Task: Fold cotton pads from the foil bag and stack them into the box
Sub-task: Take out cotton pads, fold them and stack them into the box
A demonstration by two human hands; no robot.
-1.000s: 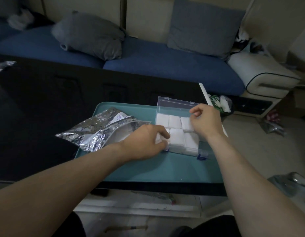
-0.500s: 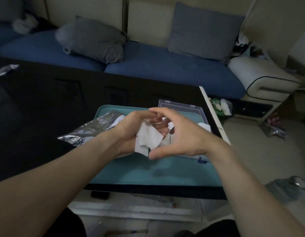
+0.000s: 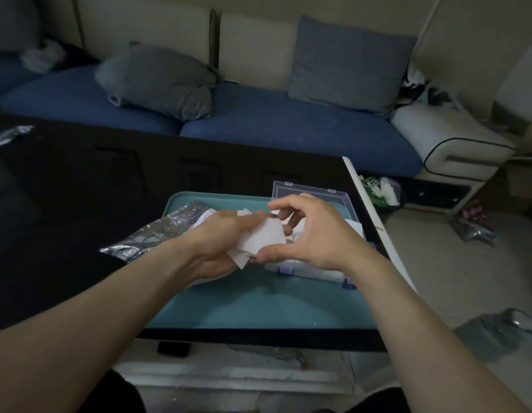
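While both hands work one white cotton pad above the tray, the fold is only half made.

With the left hand curled under and round the soft square pad and the right hand pinching its near edge between thumb and bent fingers, each grip is closed on the same pad — held in the air over the teal plastic tray on the black counter. Just behind the right hand sits the clear plastic box, lid up, with white pads already inside; the crinkled silver foil bag lies at the tray's left. By my reading, the next move calls for pressing the pad's halves flush — then lowering it flat onto a stack in the box without disturbing its neighbours.
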